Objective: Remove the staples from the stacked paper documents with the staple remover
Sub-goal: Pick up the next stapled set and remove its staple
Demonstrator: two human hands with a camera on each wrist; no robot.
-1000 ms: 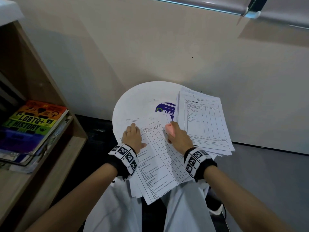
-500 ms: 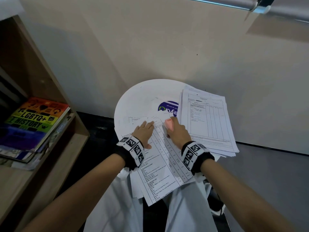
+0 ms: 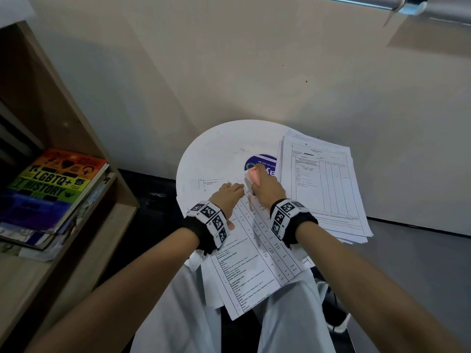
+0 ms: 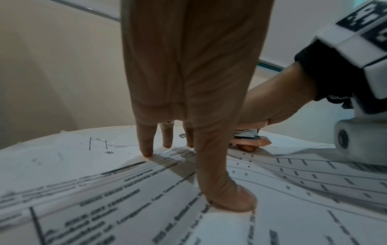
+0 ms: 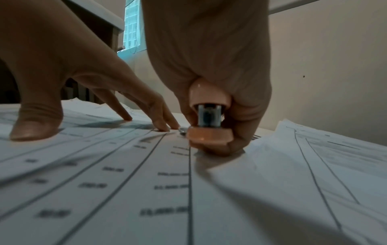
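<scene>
A printed paper document lies slanted across the near edge of the round white table and hangs over my lap. My left hand presses it flat with straight spread fingers near its top edge. My right hand grips a pink staple remover with a metal body, held low against the top of the same document, just right of my left fingertips. The staple itself is not visible.
A second stack of printed sheets lies on the right side of the table, overhanging its edge. A purple round sticker shows on the tabletop. A wooden shelf with a rainbow book stands to the left. The wall is close behind.
Both hands moved up the sheet toward its top edge. My left hand slid right, close to the staple remover, and its fingers spread flat on the paper.
</scene>
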